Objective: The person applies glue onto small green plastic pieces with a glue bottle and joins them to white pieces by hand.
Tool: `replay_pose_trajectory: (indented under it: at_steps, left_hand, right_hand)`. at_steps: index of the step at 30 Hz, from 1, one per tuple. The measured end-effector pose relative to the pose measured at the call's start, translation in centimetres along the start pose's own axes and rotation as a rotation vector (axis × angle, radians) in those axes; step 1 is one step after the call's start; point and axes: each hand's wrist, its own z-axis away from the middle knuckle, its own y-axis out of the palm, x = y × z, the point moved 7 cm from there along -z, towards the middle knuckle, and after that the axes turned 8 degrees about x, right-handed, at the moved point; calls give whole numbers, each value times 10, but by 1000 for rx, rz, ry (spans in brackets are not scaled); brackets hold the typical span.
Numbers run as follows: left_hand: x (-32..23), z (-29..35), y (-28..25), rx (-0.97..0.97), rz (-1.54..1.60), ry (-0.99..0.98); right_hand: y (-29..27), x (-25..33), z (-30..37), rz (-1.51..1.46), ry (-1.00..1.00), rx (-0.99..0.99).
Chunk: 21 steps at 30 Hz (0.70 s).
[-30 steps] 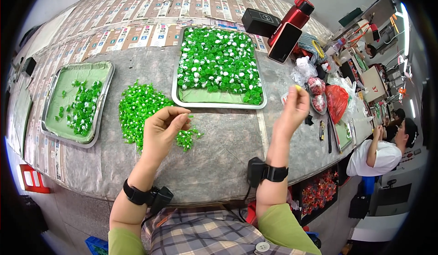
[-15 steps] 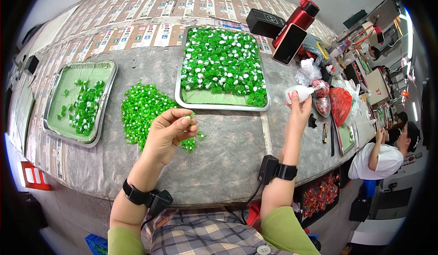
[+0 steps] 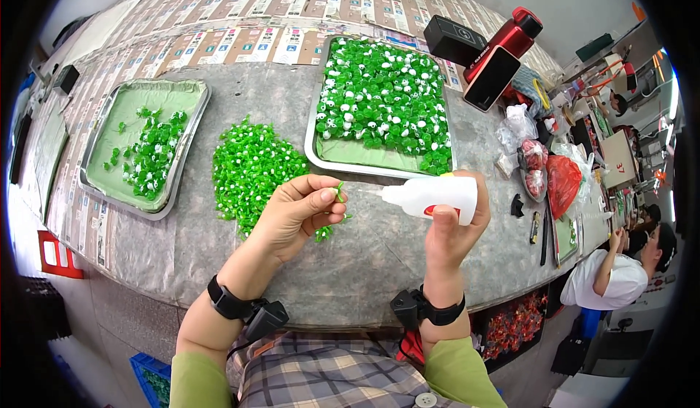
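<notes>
Pinched between the thumb and forefinger of my left hand (image 3: pixel 300 207) is a small green plastic piece (image 3: pixel 339 191). My right hand (image 3: pixel 453 236) grips a white squeeze bottle (image 3: pixel 432 196), tipped on its side, its nozzle pointing left at the green piece with a small gap between them. Beyond and left of my left hand lies a heap of small green pieces with white spots (image 3: pixel 255 171). Past both hands stands a metal tray (image 3: pixel 350 166) filled with green pieces bearing white eye-like balls. At the left, another metal tray (image 3: pixel 109 127) holds fewer such pieces.
At the far right of the table are a red bottle (image 3: pixel 510 40), a phone (image 3: pixel 492 78) leaning on it and a black box (image 3: pixel 453 37). Plastic bags (image 3: pixel 565 182), a marker and a black stick lie along the right side. A person in white (image 3: pixel 609 277) sits farther right.
My right hand has swung left and turned the squeeze bottle, so its nozzle now faces the green piece. My left hand still pinches that piece. The whole view has shifted slightly.
</notes>
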Motion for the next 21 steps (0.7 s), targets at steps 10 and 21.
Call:
replay_pose_trajectory:
  at_steps: [10, 21]
  left_hand:
    - [2, -1, 0, 0, -12, -10]
    - [2, 0, -1, -4, -18, -19]
  right_hand:
    - [9, 9, 5, 189, -43, 103]
    - [14, 8, 4, 231, -47, 153]
